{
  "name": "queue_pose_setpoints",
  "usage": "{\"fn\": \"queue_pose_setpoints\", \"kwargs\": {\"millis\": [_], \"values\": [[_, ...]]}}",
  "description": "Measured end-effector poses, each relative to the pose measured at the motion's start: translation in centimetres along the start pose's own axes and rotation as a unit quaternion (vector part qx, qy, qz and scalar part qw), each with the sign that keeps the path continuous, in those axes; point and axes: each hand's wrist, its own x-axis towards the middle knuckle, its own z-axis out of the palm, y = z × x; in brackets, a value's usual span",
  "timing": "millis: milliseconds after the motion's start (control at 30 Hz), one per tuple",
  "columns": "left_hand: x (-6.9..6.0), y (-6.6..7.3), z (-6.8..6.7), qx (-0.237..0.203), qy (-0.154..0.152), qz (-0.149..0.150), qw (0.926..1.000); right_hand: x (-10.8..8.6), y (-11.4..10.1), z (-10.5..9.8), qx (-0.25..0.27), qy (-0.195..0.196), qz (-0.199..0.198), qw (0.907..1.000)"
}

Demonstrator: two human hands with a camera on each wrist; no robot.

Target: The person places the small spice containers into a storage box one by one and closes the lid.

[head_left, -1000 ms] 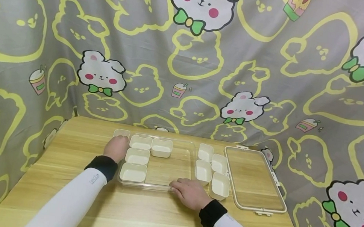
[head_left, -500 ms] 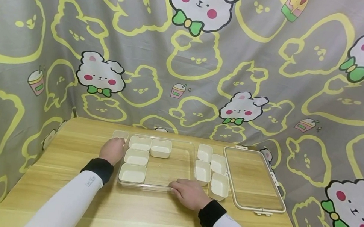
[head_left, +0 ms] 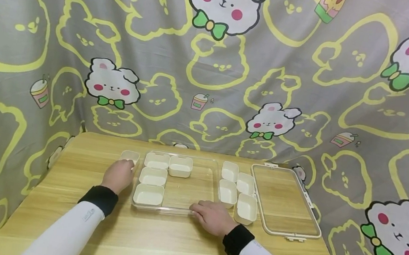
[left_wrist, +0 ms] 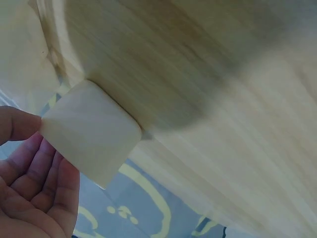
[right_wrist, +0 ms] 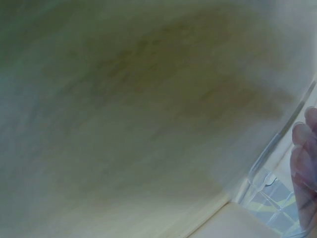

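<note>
In the head view, the left hand (head_left: 118, 175) covers the near part of a small, cream-coloured, rounded rectangular cup (head_left: 130, 155); in the left wrist view the cup hides some fingertips, its inside is out of sight, and the left edge cuts off the hand. The right hand (head_left: 214, 219) masks the near right corner of a clear plastic rectangular tray (head_left: 167, 209); whether it presses there cannot be told. The right wrist view is largely blurred, its right edge cropping the fingers. Lettering on the white fabric left sleeve (head_left: 65, 229) is too small to read.
</note>
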Motion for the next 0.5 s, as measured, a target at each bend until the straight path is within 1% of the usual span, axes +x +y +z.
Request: {"fn": "queue_pose_setpoints", "kwargs": {"millis": [167, 267, 367, 500], "values": [[-1.0, -0.4, 0.0, 0.0, 0.014, 0.006, 0.9999, 0.0, 0.0, 0.0, 0.0, -0.006, 0.004, 1.0], [-1.7, -0.7, 0.0, 0.001, 0.023, 0.016, 0.9996, 0.0, -0.1, 0.0, -0.001, -0.008, 0.005, 1.0], [-2.4, -0.8, -0.1, -0.004, 0.027, 0.019, 0.9995, 0.0, 0.0, 0.0, -0.001, -0.009, 0.005, 1.0], [-3.0, -1.0, -0.3, -0.007, 0.024, 0.017, 0.9996, -0.1, 0.0, -0.1, -0.001, -0.004, 0.003, 1.0]]}}
